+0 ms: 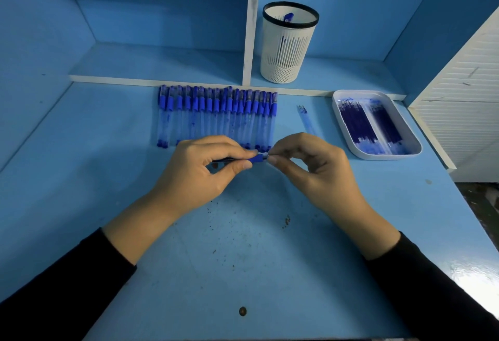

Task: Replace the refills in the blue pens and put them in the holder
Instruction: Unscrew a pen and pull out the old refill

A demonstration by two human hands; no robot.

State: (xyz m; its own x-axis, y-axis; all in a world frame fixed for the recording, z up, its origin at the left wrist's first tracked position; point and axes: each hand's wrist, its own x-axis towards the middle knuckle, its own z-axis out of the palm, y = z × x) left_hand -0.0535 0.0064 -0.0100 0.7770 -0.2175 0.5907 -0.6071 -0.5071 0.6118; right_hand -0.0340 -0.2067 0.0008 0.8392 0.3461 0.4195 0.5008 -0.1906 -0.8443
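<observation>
I hold one blue pen (pixel 256 158) level above the middle of the desk. My left hand (pixel 199 173) grips its barrel, which lies mostly hidden in the palm. My right hand (pixel 310 167) pinches the tip end with thumb and forefinger. Behind my hands lies a row of several blue pens (pixel 216 116), side by side. The white holder (pixel 289 51) with a black rim stands on the back ledge, and one blue pen cap (pixel 288 17) shows inside it. A white tray (pixel 348 135) at the right carries several blue refills (pixel 370 124).
Two loose refills (pixel 305 119) lie between the pen row and the tray. A white upright divider (pixel 249 29) stands just left of the holder. Blue walls close in the desk (pixel 243 259) at left and back, a white slatted panel (pixel 464 92) at right.
</observation>
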